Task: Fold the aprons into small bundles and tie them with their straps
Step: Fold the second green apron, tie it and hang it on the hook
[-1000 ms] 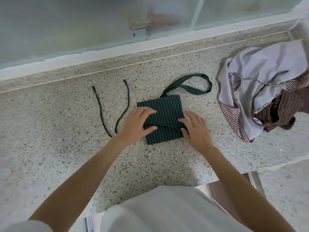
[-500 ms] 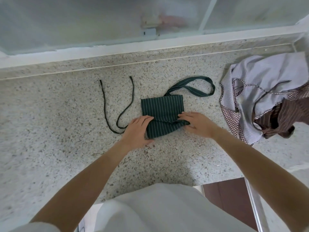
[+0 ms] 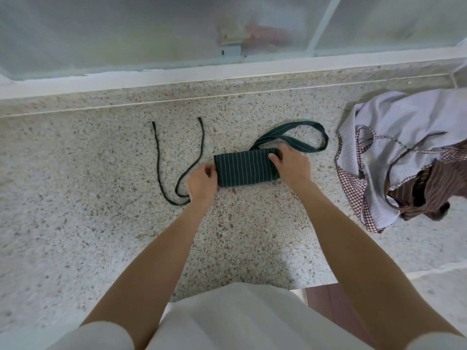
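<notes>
Two hands | left hand [image 3: 202, 183], right hand [image 3: 293, 168] pinch ends of pinstriped green apron [image 3: 243, 168] | flat rectangular fold | speckled counter [image 3: 101, 223]

Person seen from a head-worn camera, looking down the body.

Left hand [image 3: 202, 181]: bare, no rings, no watch or bracelet. Forearm bare along its full visible length.

Right hand [image 3: 293, 165]: bare, no rings, no wristband. Forearm likewise bare up to the frame edge.

Short sleeve [image 3: 101, 335] at the left upper arm: off-white, plain cloth, smooth rounded hem. A matching off-white sleeve [image 3: 442, 341] shows at the right upper arm, partly cut off by the frame corner.

Shirt front [image 3: 227, 319], between the two sleeves: same off-white fabric, plain, soft folds, no print, buttons or pockets visible.
</notes>
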Available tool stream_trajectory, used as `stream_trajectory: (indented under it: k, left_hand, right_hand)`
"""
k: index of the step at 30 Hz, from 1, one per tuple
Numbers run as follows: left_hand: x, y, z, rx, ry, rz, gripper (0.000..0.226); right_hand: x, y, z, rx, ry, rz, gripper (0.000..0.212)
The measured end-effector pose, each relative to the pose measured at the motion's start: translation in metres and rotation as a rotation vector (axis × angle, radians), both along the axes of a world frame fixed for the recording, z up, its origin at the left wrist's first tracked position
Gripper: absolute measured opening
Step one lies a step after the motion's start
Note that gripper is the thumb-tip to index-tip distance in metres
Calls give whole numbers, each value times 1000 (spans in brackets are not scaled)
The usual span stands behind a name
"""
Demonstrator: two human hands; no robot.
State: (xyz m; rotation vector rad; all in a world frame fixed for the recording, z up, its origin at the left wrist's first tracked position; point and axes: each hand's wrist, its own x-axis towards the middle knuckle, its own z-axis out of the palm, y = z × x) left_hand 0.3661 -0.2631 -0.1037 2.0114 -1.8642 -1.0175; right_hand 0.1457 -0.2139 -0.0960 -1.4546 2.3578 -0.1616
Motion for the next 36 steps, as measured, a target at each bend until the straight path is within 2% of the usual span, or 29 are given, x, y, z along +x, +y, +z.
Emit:
stream_trajectory:
  k: [2, 5, 8, 10, 12, 15, 18, 19, 21, 23, 25, 27, 31, 36]
  left_hand:
    - [0, -2, -2, 24, 34, 45, 23]
    - [3, -1, 4, 27, 185, 171, 23]
    - [14, 12, 14, -123, 260, 183, 20]
    - [23, 27, 20, -306, 233, 21, 19]
    - [27, 43, 20, -402, 179, -267, 25]
    - [27, 62, 10, -370, -40, -637, 44]
    - [31, 68, -5, -222, -197, -740, 62]
    - [33, 67, -9, -223, -208, -752, 65]
    - [37, 62, -13, -270, -197, -794, 69]
    - [39, 57, -14, -271, -134, -838, 73]
    - [43, 57, -14, -265, -2, -795, 71]
    - [47, 60, -11, -230, 124, -621, 65]
    - [49, 60, 1, 84, 295, -228, 64]
    - [46, 52, 8, 374, 489, -130, 79]
  right_hand:
    - [2, -6, -1, 50, 11, -29, 38]
    - [6, -3, 0, 79, -33, -26, 36]
    - [22, 16, 4, 82, -97, -31, 31]
    - [40, 36, 7, 104, -141, -72, 29]
    - [63, 56, 8, 137, -203, -115, 27]
    - [96, 83, 10, 190, -302, -97, 30]
    - [113, 98, 15, 213, -268, -33, 31]
    - [114, 100, 17, 158, -237, -17, 29]
    - [114, 99, 19, -83, -207, 55, 25]
    - [110, 91, 19, -247, -194, 179, 24]
    - [104, 76, 15, -217, -226, 263, 27]
    - [100, 63, 10, -84, -289, 280, 32]
    - [95, 54, 1, 39, -385, 244, 34]
    - [94, 55, -1, 60, -493, 195, 38]
